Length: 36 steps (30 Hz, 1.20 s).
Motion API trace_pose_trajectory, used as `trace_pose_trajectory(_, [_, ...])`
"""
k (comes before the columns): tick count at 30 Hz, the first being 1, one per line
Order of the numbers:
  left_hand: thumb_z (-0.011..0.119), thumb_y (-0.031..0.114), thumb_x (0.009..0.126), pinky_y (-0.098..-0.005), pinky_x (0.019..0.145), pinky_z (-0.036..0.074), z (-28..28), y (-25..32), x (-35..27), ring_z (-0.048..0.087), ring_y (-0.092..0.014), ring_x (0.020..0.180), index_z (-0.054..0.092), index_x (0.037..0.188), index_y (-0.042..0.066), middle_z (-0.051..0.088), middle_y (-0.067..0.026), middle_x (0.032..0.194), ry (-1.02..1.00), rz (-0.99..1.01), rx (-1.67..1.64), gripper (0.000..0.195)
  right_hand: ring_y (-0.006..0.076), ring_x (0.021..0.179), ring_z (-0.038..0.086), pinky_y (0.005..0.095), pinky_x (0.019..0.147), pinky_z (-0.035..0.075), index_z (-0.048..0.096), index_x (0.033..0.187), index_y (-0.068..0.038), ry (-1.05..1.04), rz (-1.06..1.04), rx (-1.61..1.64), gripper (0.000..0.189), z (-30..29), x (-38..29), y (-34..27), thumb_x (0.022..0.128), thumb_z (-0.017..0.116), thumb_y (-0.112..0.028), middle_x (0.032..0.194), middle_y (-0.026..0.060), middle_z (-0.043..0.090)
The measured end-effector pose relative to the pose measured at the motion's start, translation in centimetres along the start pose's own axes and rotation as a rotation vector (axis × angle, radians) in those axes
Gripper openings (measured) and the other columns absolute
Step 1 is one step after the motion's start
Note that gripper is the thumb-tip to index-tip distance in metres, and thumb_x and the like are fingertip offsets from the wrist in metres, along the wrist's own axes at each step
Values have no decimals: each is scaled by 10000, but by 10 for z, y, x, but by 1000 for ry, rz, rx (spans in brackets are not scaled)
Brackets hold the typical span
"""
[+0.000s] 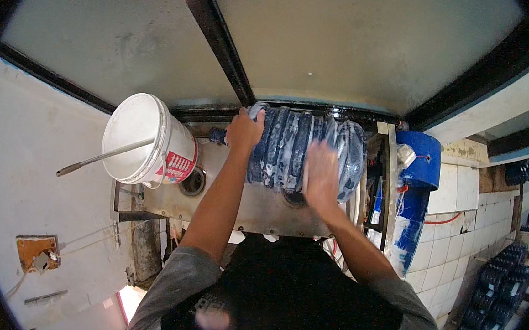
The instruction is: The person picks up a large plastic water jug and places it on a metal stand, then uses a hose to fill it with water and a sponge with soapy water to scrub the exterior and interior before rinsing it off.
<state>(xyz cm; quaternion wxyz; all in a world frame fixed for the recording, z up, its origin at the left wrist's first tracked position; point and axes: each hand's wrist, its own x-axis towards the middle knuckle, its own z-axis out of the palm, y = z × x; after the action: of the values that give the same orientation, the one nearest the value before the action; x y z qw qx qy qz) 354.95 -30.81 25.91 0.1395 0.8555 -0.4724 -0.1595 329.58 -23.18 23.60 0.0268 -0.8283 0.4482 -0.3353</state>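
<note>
A ribbed blue plastic water jug (287, 148) lies on its side, streaked with white suds. Under it is a stainless steel counter (251, 213) with round openings. My left hand (245, 130) grips the jug's left end, where the neck (218, 135) points left. Against the jug's right half is my right hand (322, 175), blurred by motion. Its fingers lie along the ribs, and whether anything is under the palm is hidden.
A white plastic bucket (130, 129) with a long-handled rod (105, 156) across it stands left. A black-framed panel (350, 45) rises behind the counter. At right are a blue drum (418, 159) and, farther off, several stacked blue jugs (493, 298).
</note>
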Motion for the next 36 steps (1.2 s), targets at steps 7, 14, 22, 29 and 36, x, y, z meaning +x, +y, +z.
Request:
trace_pose_trajectory(7, [530, 577, 981, -548, 1008, 506, 9, -4, -8, 638, -486, 1162, 538, 1398, -26, 628, -291, 1309, 91, 23, -31, 733, 412, 1415, 455, 548, 1180, 322, 536, 1430, 27, -73, 151, -244, 559, -6, 88, 29, 1035, 524, -369, 1508, 273, 498])
trace_pose_trajectory(14, [533, 535, 991, -547, 984, 519, -8, 12, -5, 653, -474, 1137, 554, 1366, -52, 632, -294, 1295, 26, -67, -28, 698, 387, 1329, 525, 538, 1095, 406, 559, 1342, 82, -65, 325, -23, 510, 39, 101, -38, 1016, 559, -310, 1451, 305, 523])
trace_pose_trajectory(22, [479, 387, 1046, -495, 1178, 371, 4, -6, -14, 437, -424, 1435, 508, 1461, -24, 505, -219, 1520, 126, 152, -180, 585, 399, 1363, 513, 543, 1162, 355, 520, 1462, 11, -101, 49, -214, 512, 16, 57, -40, 1021, 552, -248, 1496, 266, 511])
trace_pose_trajectory(29, [422, 276, 1066, -482, 1196, 352, 12, -11, -4, 418, -404, 1457, 490, 1486, 8, 500, -168, 1547, 93, 268, -295, 503, 419, 1271, 574, 511, 1116, 399, 570, 1384, 41, -229, 374, -8, 445, 82, 142, -59, 1066, 479, -256, 1379, 274, 606])
trace_pose_trajectory(36, [437, 233, 1044, -475, 1188, 366, 5, -16, -11, 437, -389, 1444, 505, 1477, 29, 513, -153, 1540, 85, 268, -330, 484, 468, 1273, 502, 535, 1083, 395, 453, 1446, 73, -164, -9, -31, 558, 45, 38, -92, 996, 553, -241, 1452, 321, 486])
